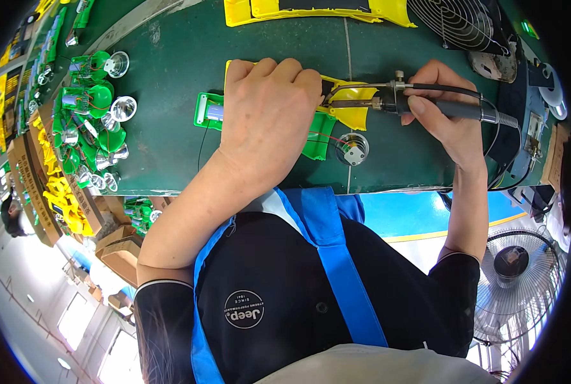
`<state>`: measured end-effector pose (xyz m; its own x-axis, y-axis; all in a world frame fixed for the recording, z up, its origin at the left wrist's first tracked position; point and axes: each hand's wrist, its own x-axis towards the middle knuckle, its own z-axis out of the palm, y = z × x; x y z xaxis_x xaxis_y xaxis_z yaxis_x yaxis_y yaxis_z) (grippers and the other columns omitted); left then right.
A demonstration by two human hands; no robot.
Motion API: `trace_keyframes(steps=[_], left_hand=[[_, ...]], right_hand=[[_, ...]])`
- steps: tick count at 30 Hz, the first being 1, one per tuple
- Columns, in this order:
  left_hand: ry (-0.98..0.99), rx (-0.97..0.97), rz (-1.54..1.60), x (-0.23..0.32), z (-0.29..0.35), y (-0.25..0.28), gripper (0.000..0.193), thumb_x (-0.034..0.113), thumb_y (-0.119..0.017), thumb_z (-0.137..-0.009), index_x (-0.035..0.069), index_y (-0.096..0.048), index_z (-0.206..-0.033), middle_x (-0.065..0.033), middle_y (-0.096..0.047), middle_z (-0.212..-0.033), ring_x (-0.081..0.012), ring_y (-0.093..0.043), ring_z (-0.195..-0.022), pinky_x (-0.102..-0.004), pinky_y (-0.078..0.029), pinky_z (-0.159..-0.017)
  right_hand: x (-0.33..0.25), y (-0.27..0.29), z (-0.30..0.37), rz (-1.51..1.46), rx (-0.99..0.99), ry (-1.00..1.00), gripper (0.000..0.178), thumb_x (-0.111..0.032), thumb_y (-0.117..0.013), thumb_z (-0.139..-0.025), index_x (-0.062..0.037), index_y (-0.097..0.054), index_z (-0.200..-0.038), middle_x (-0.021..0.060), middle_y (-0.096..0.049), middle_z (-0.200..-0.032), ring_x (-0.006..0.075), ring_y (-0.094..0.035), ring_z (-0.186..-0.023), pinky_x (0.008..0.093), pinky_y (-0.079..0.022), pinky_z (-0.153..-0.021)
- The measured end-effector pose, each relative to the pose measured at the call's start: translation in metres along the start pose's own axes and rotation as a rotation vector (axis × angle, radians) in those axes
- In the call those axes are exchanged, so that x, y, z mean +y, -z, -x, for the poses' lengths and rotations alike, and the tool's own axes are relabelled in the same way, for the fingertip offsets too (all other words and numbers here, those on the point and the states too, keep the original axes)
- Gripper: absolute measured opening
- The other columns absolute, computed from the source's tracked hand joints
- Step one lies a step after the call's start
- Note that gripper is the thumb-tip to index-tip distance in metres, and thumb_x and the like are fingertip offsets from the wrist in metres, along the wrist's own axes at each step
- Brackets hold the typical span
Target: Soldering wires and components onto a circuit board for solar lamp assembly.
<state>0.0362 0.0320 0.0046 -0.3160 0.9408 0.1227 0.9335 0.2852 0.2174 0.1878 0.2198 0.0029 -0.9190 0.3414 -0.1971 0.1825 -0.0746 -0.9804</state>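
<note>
Fingers curled down, my left hand [263, 118] grips a yellow plastic housing [354, 118] on the bench; the fingertips are hidden beneath the hand. Under that hand lies a green plastic housing [315, 147] with a blue cylindrical cell [214, 112] at its left end. Thin wires run from it to a round silvery lamp reflector [353, 151]. My right hand [452, 131] holds a soldering iron [455, 109] with a thin metal feed tube above its barrel. The iron lies level and points left, its tip at the yellow housing near my left fingers; exact contact cannot be made out.
Several green housings with reflectors [100, 105] crowd the left of the green bench [170, 64]. More yellow housings [317, 11] lie at the far edge. A small fan [458, 22] and a blue-grey device [525, 134] stand right. Yellow parts fill a cardboard box [80, 208] at lower left.
</note>
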Motion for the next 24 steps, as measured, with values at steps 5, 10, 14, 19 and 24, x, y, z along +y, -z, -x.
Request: trace_keyframes(steps=[5,10,14,19,24], left_hand=[[0.018,0.014,0.016,0.000,0.000,0.000,0.003,0.010,-0.061,-0.068,0.010,-0.057,-0.068,-0.0032,-0.054,-0.066,-0.0192,-0.056,-0.069,-0.0332,-0.037,-0.069],[0.071,-0.090,0.031,0.003,-0.002,0.007,0.005,0.013,-0.062,-0.077,0.011,-0.059,-0.074,-0.0019,-0.058,-0.074,-0.0212,-0.055,-0.074,-0.0340,-0.036,-0.072],[0.042,-0.043,0.016,0.000,0.000,0.001,0.004,0.013,-0.062,-0.073,0.011,-0.059,-0.071,-0.0026,-0.056,-0.070,-0.0200,-0.056,-0.072,-0.0338,-0.036,-0.071],[0.011,0.011,0.001,0.000,-0.001,0.001,0.003,0.012,-0.062,-0.070,0.011,-0.060,-0.069,-0.0032,-0.056,-0.067,-0.0188,-0.057,-0.070,-0.0336,-0.036,-0.071],[0.033,-0.076,-0.041,0.001,-0.001,0.006,0.008,0.015,-0.061,-0.079,0.011,-0.059,-0.072,-0.0023,-0.058,-0.073,-0.0205,-0.057,-0.075,-0.0342,-0.036,-0.073]], right_hand=[[0.000,0.003,0.006,0.015,0.012,0.041,0.014,-0.005,-0.065,-0.080,0.0025,-0.055,-0.086,0.0056,-0.061,-0.072,0.0089,-0.060,-0.063,0.0189,-0.047,-0.059],[0.005,0.007,0.020,-0.021,0.131,0.070,0.016,-0.006,-0.064,-0.080,0.0035,-0.055,-0.088,0.0074,-0.061,-0.075,0.0105,-0.061,-0.064,0.0199,-0.048,-0.060],[0.005,0.007,0.026,0.019,0.175,0.052,0.028,-0.021,-0.061,-0.083,0.0045,-0.052,-0.092,0.0105,-0.058,-0.077,0.0153,-0.058,-0.065,0.0256,-0.046,-0.064],[0.017,-0.004,0.038,-0.055,0.349,0.251,0.028,-0.022,-0.056,-0.086,0.0038,-0.050,-0.096,0.0133,-0.058,-0.076,0.0191,-0.057,-0.069,0.0311,-0.046,-0.071],[0.023,-0.018,0.045,-0.094,0.434,0.332,0.027,-0.021,-0.055,-0.088,0.0042,-0.049,-0.097,0.0160,-0.057,-0.080,0.0205,-0.056,-0.070,0.0333,-0.045,-0.071]])
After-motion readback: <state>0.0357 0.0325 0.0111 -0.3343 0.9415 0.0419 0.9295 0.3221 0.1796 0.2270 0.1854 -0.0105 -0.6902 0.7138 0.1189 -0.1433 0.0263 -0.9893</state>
